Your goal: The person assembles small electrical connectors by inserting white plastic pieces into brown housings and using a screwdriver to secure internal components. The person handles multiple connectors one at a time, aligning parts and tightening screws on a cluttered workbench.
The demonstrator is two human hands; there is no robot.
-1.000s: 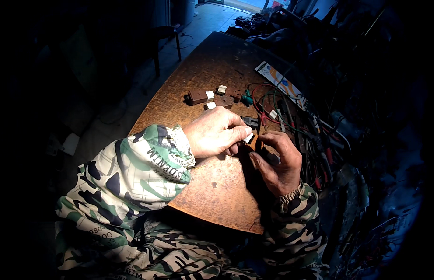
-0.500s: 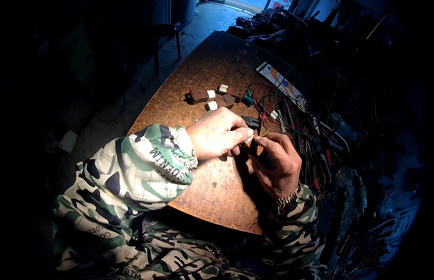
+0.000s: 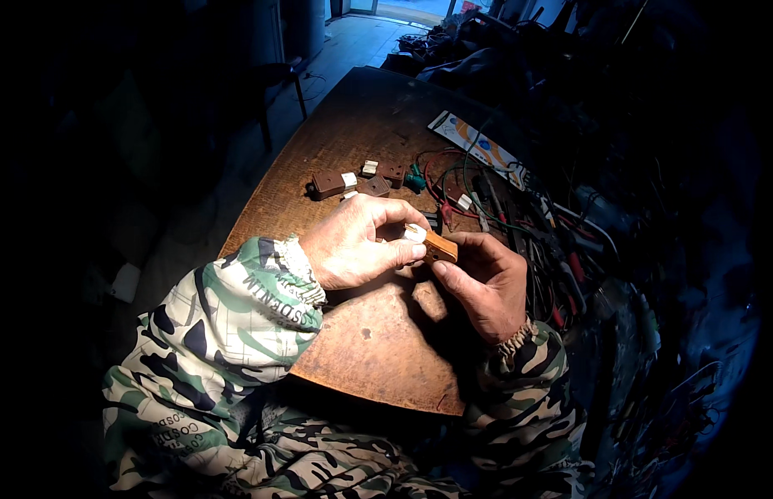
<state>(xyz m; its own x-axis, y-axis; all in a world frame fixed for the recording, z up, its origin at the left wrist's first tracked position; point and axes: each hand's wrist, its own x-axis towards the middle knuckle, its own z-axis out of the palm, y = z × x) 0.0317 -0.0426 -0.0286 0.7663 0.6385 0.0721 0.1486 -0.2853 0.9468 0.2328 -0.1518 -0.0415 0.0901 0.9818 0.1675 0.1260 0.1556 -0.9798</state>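
Between both hands, above the table, is a small brown block (image 3: 440,247) with a white end piece (image 3: 415,234). My left hand (image 3: 353,243) pinches the white end between thumb and fingers. At the other end, the brown part sits in the closed fingers of my right hand (image 3: 490,279), its thumb along the near side. A dark hole shows in the block's near face. Beyond my left hand lie several similar brown blocks (image 3: 327,185) with white ends, one partly hidden by that hand. A dark grey piece just behind the held block is mostly covered.
The worn brown wooden table (image 3: 378,349) has a curved near edge. Right of the blocks lie a green clip (image 3: 415,179), a red clip (image 3: 447,214) and tangled wires. Behind them is a long printed card (image 3: 478,148). Tools with red handles (image 3: 575,266) crowd the right side.
The block has come up and tilted into view between my hands; before, my fingers mostly covered it. My right thumb has shifted to its near side. The whole view has moved slightly.
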